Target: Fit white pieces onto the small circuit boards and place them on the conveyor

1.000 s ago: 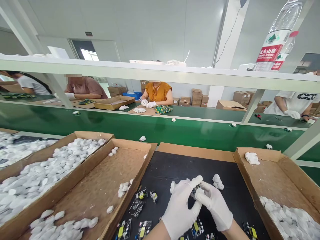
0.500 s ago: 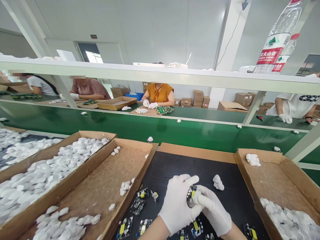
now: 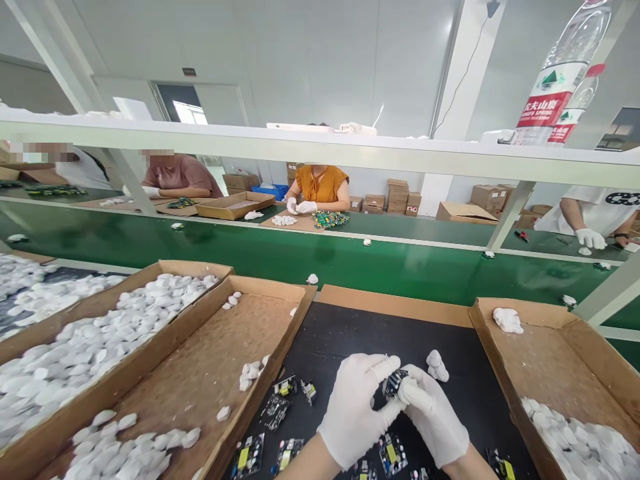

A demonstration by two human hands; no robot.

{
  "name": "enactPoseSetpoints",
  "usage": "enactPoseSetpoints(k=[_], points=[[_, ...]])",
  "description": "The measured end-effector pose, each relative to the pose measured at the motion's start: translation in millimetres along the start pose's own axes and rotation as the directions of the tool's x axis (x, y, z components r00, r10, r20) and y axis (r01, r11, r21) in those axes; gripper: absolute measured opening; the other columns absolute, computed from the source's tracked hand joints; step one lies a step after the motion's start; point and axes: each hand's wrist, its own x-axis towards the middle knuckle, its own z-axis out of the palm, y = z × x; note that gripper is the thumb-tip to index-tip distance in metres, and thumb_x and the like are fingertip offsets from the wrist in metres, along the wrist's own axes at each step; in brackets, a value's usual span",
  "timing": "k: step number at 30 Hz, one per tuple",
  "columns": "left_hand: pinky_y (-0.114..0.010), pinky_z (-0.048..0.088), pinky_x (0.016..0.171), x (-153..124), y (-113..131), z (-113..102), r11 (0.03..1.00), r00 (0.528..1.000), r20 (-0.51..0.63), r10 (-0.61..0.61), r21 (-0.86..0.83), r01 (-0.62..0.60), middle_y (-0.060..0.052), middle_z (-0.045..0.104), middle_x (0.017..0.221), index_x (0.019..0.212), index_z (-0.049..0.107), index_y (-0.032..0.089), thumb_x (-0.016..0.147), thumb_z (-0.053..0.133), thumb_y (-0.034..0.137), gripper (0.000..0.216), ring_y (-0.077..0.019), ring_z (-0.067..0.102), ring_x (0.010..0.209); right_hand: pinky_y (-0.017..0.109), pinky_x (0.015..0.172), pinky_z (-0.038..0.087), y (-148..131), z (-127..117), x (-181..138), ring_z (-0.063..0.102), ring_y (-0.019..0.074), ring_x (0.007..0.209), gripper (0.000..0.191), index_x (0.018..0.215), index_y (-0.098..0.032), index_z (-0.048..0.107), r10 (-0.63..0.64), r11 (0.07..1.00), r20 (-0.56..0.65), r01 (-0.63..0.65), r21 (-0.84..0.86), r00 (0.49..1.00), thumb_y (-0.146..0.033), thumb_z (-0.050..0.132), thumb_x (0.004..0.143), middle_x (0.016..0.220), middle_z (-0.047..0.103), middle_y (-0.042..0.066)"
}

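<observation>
Both my hands wear white gloves and meet over the black mat [image 3: 345,333]. A small circuit board [image 3: 395,384] is pinched between the fingertips of my left hand [image 3: 356,408] and my right hand [image 3: 436,415]. The gloved fingers cover much of it, and its dark side shows. More circuit boards with yellow parts [image 3: 249,457] lie below and to the left of my hands, some partly hidden by my wrists. A crumpled white lump [image 3: 437,366] rests on the mat just beyond my right hand.
Cardboard trays [image 3: 245,380] of white pouch-like pieces [image 3: 100,347] stand on the left, and another tray [image 3: 565,347] on the right. Beyond runs a green conveyor [image 3: 240,260] carrying spaced white pieces. A shelf beam [image 3: 300,150] crosses above, with water bottles [image 3: 547,100]. Gloved co-workers sit opposite.
The board has turned in my fingers, so its yellow part no longer shows. My right hand has shifted slightly right. White pieces on the conveyor have moved right.
</observation>
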Motion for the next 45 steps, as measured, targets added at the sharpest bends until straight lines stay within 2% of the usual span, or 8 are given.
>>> enactPoseSetpoints(k=[5,11,14,21,28,34,40,45], points=[[-0.049,0.031,0.098,-5,-1,6,0.997,0.998,0.047,0.04,0.065,-0.043,-0.009,0.061,0.118,0.122,0.058,0.032,0.07,0.071,0.027,0.053,-0.0335,0.051,0.11,0.025,0.06,0.034,4,1,1,0.037,0.0128,0.061,0.035,0.064,-0.018,0.048,-0.025,1.0,-0.071,0.024,-0.012,0.997,-0.04,0.076,0.061,0.063,0.042,-0.003],[-0.046,0.035,0.094,-6,-2,7,0.963,0.99,-0.015,0.137,0.235,-0.13,-0.009,0.064,0.11,0.119,0.06,0.029,0.073,0.066,0.022,0.047,-0.0306,0.055,0.103,0.028,0.067,0.038,9,8,-3,0.04,0.0143,0.065,0.036,0.065,-0.019,0.045,-0.04,0.999,-0.001,0.04,-0.003,0.999,-0.047,0.068,0.07,0.067,0.042,-0.002],[-0.045,0.035,0.095,-3,0,2,0.955,0.986,0.017,0.166,0.246,-0.165,-0.009,0.063,0.112,0.125,0.055,0.03,0.072,0.065,0.021,0.054,-0.03,0.055,0.103,0.03,0.07,0.039,6,8,-5,0.042,0.0157,0.069,0.036,0.069,-0.019,0.045,-0.042,0.993,0.04,0.046,-0.106,0.998,-0.05,0.062,0.075,0.072,0.044,0.0],[-0.05,0.036,0.091,3,0,-7,0.927,0.975,0.108,0.195,0.306,-0.219,-0.01,0.063,0.115,0.128,0.052,0.03,0.065,0.063,0.017,0.065,-0.034,0.054,0.104,0.029,0.066,0.037,-10,8,-1,0.041,0.0162,0.067,0.039,0.069,-0.019,0.044,-0.018,0.881,0.021,0.026,-0.473,1.0,-0.053,0.063,0.069,0.069,0.042,-0.001],[-0.049,0.044,0.081,3,3,-1,0.813,0.928,0.096,0.359,0.457,-0.362,-0.01,0.064,0.106,0.122,0.051,0.021,0.06,0.054,0.015,0.062,-0.0295,0.058,0.095,0.028,0.06,0.036,-8,7,-2,0.041,0.0157,0.063,0.031,0.067,-0.018,0.047,-0.109,0.733,-0.062,0.038,-0.679,0.992,-0.047,0.054,0.076,0.065,0.047,-0.001],[-0.045,0.048,0.081,1,6,2,0.795,0.898,0.142,0.418,0.42,-0.436,-0.009,0.063,0.105,0.125,0.047,0.02,0.063,0.055,0.015,0.062,-0.0253,0.059,0.095,0.029,0.065,0.039,-16,11,-5,0.044,0.0175,0.069,0.033,0.074,-0.016,0.057,-0.093,0.884,0.105,0.131,-0.448,0.99,-0.049,0.059,0.074,0.069,0.052,0.001],[-0.045,0.048,0.082,0,9,2,0.816,0.901,0.159,0.404,0.383,-0.433,-0.008,0.063,0.103,0.126,0.046,0.021,0.065,0.056,0.015,0.062,-0.025,0.058,0.097,0.027,0.062,0.038,-6,5,-4,0.043,0.0147,0.064,0.03,0.074,-0.015,0.059,-0.093,0.953,0.124,0.125,-0.277,0.988,-0.045,0.063,0.076,0.069,0.054,0.001],[-0.044,0.047,0.084,1,9,0,0.828,0.912,0.171,0.373,0.382,-0.41,-0.007,0.062,0.107,0.127,0.045,0.023,0.065,0.056,0.014,0.064,-0.0243,0.057,0.098,0.029,0.069,0.041,0,4,-5,0.049,0.0168,0.072,0.026,0.082,-0.015,0.061,-0.068,0.986,0.113,0.084,-0.146,0.991,-0.041,0.063,0.077,0.074,0.056,0.002]])
